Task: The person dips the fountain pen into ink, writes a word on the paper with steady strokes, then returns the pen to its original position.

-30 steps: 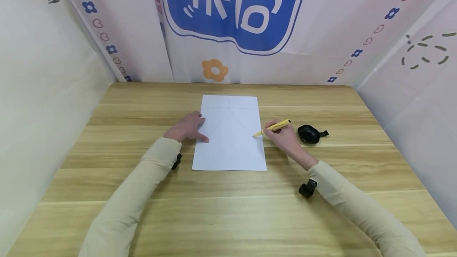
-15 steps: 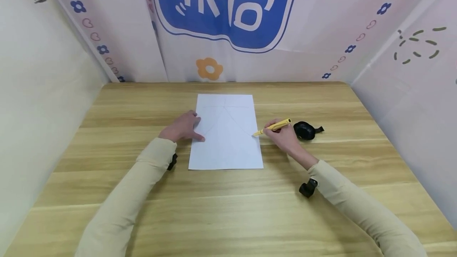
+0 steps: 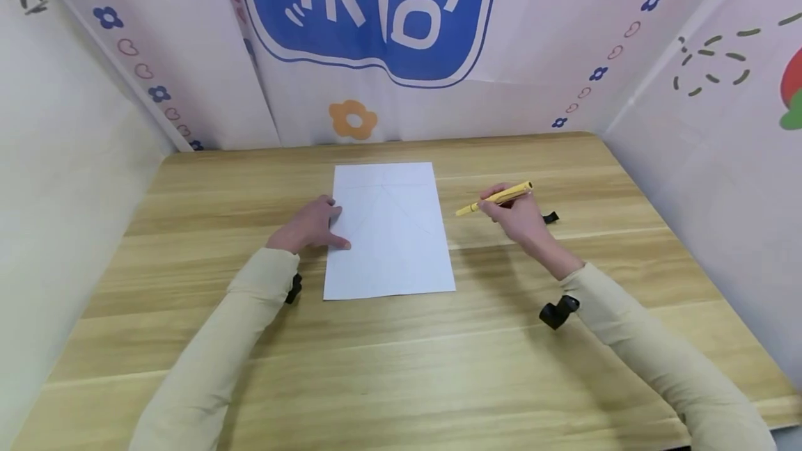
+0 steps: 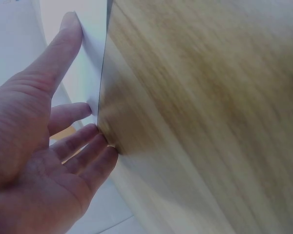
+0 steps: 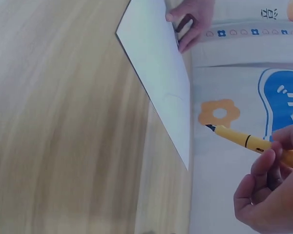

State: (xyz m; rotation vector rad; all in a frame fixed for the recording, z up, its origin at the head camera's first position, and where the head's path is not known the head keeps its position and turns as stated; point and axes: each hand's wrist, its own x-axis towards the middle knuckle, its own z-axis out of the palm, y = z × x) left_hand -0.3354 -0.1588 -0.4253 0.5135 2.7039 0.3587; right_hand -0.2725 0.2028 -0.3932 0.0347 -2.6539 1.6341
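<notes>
A white sheet of paper [image 3: 391, 266] lies on the wooden table, bearing faint thin lines: one horizontal near the top and two slanting down from it. My left hand [image 3: 308, 226] rests at the sheet's left edge, thumb on the paper and fingers spread; the left wrist view shows the fingertips right at the edge. To the right of the sheet, my right hand [image 3: 516, 220] pinches a yellow fountain pen [image 5: 237, 137] between thumb and fingers. Its dark nib points left, held above the table and apart from the paper.
A black object's short tab [image 3: 551, 218] shows behind my right hand, which hides its rounded body. Printed fabric walls [image 3: 532, 40] rise at the back and both sides of the table [image 3: 376, 374]. Small black wrist cameras [image 3: 560, 312] hang under the sleeves.
My right hand has lifted the pen off the paper and moved right and back, now covering most of the black object. The left hand stays on the sheet. The head view has turned slightly right.
</notes>
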